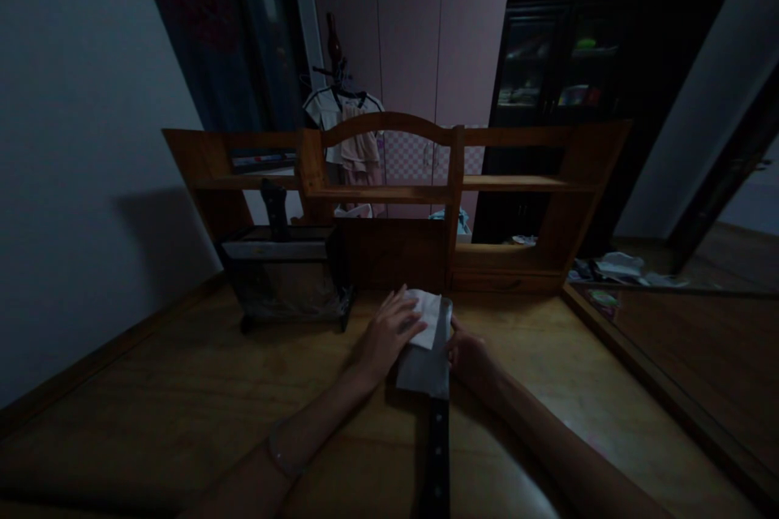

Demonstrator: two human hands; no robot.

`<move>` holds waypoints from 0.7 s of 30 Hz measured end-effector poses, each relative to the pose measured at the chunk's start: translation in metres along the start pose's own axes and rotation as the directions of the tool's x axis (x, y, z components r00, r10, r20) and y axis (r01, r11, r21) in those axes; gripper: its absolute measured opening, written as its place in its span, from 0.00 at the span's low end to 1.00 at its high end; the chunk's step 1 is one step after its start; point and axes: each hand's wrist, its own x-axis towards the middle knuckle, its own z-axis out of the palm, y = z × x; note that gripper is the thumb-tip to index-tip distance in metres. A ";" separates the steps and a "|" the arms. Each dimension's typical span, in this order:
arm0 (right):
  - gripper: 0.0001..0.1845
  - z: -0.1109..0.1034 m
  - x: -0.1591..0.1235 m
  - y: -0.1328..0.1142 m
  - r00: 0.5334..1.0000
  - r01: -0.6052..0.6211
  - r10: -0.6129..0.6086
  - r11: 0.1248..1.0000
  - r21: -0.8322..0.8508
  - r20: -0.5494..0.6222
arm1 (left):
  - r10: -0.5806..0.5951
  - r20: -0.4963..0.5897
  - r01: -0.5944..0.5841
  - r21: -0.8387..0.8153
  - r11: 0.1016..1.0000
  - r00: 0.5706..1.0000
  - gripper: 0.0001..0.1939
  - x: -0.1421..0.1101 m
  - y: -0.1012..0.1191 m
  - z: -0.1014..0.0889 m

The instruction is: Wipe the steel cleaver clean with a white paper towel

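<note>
A cleaver (424, 373) lies flat on the wooden tabletop, its black riveted handle pointing toward me and its wide metal blade away. Across the far part of the blade is a folded white tissue (431, 318). My left hand (390, 332) holds the tissue down against the blade from the left, its fingers over the tissue's left side. At the blade's right edge, my right hand (471, 353) has its fingers curled in and gripping that edge. Some of its fingertips are hidden. Neither hand is on the handle.
A knife block (283, 284) with a black-handled knife (275, 207) stands at the back left of the wooden table (182, 389). Behind it is a low wooden shelf rack (389, 193). A raised rim (645, 373) runs along the table's right side. The room is dim.
</note>
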 end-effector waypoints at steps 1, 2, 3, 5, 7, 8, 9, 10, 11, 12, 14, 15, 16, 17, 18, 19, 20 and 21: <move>0.31 0.000 0.000 -0.001 1.000 -0.006 0.006 1.000 0.023 -0.005 | 0.015 0.047 -0.014 -0.013 1.000 0.999 0.08 0.000 0.002 0.001; 0.26 0.001 -0.001 -0.003 1.000 -0.013 0.013 0.999 0.041 -0.014 | 0.028 0.104 -0.025 -0.030 0.999 0.994 0.11 -0.001 0.005 0.002; 0.22 0.002 -0.002 -0.005 1.000 -0.018 0.019 0.998 0.056 -0.024 | 0.043 0.170 -0.036 -0.043 0.998 0.984 0.14 -0.002 0.008 0.003; 0.21 0.005 -0.004 -0.009 0.999 -0.028 0.031 0.997 0.074 -0.038 | 0.080 0.310 -0.073 -0.034 0.997 0.947 0.19 -0.005 0.016 0.003; 0.27 0.008 -0.006 -0.013 0.998 -0.046 0.050 0.996 0.079 -0.046 | 0.126 0.420 -0.145 0.015 0.989 0.899 0.21 -0.007 0.024 0.001; 0.29 0.010 -0.008 -0.015 0.997 -0.050 0.054 0.996 0.080 -0.052 | 0.147 0.455 -0.187 0.044 0.981 0.878 0.22 -0.008 0.027 -0.001; 0.31 0.011 -0.009 -0.016 0.997 -0.048 0.054 0.995 0.082 -0.062 | 0.163 0.479 -0.224 0.071 0.972 0.862 0.22 -0.008 0.029 -0.002; 0.32 0.012 -0.010 -0.017 0.996 -0.044 0.050 0.996 0.084 -0.071 | 0.175 0.494 -0.253 0.094 0.963 0.852 0.23 -0.009 0.031 -0.003; 0.32 0.013 -0.011 -0.018 0.996 -0.039 0.045 0.996 0.085 -0.072 | 0.178 0.501 -0.270 0.116 0.956 0.847 0.23 -0.009 0.031 -0.004; 0.33 0.014 -0.012 -0.019 0.997 -0.039 0.044 0.996 0.084 -0.063 | 0.171 0.497 -0.273 0.140 0.952 0.851 0.23 -0.009 0.031 -0.004; 0.35 0.014 -0.013 -0.019 0.998 -0.063 0.065 0.995 0.077 -0.023 | 0.127 0.470 -0.243 0.195 0.950 0.873 0.23 -0.009 0.027 -0.003; 0.36 0.014 -0.013 -0.019 0.997 -0.075 0.075 0.995 0.071 0.001 | 0.101 0.444 -0.219 0.223 0.950 0.890 0.23 -0.009 0.024 -0.001; 0.36 0.013 -0.013 -0.019 0.996 -0.084 0.083 0.994 0.063 0.021 | 0.078 0.411 -0.194 0.249 0.949 0.908 0.23 -0.008 0.022 0.000; 0.35 0.013 -0.012 -0.018 0.996 -0.088 0.086 0.995 0.055 0.034 | 0.061 0.377 -0.173 0.271 0.947 0.924 0.23 -0.008 0.019 0.001; 0.35 0.012 -0.012 -0.018 0.995 -0.087 0.085 0.995 0.042 0.043 | 0.055 0.351 -0.163 0.288 0.944 0.935 0.23 -0.008 0.017 0.002; 0.35 0.012 -0.011 -0.018 0.996 -0.076 0.075 0.997 0.019 0.046 | 0.058 0.332 -0.163 0.299 0.940 0.941 0.23 -0.007 0.016 0.003; 0.34 0.012 -0.011 -0.017 0.998 -0.044 0.045 0.999 -0.028 0.042 | 0.068 0.322 -0.171 0.305 0.937 0.944 0.23 -0.007 0.016 0.004; 0.35 0.012 -0.011 -0.017 0.999 -0.006 0.009 0.997 -0.081 0.038 | 0.078 0.321 -0.182 0.307 0.934 0.944 0.24 -0.007 0.016 0.004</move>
